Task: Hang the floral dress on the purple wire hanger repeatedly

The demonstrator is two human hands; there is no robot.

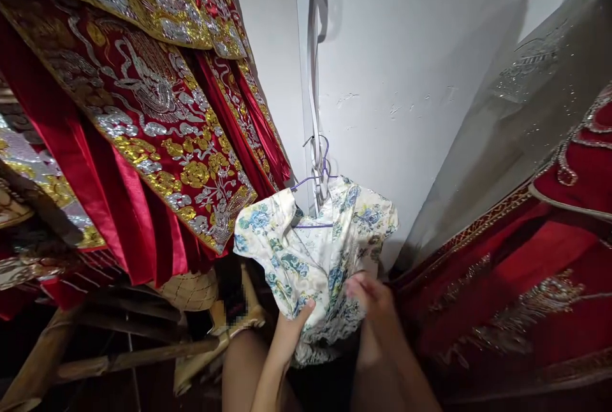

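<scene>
A short-sleeved white blouse (310, 272) with blue and green flowers hangs in front of me on a thin purple wire hanger (313, 227). Its neckline falls open in a V, and the waist is gathered at the bottom. My left hand (292, 329) grips the lower left side of the blouse, thumb on the front and the other fingers hidden behind the fabric. Slightly blurred, my right hand (373, 294) has its fingers curled together in a pinch at the right front of the blouse. Only the fingertips touch the cloth there.
Red costumes with gold and silver sequins (157, 93) hang at the left. More red embroidered fabric (516, 284) lies to the right, beside a translucent plastic cover (482, 131). A narrow metal rail (313, 67) runs down the white wall. Wooden poles (134, 358) stand at lower left.
</scene>
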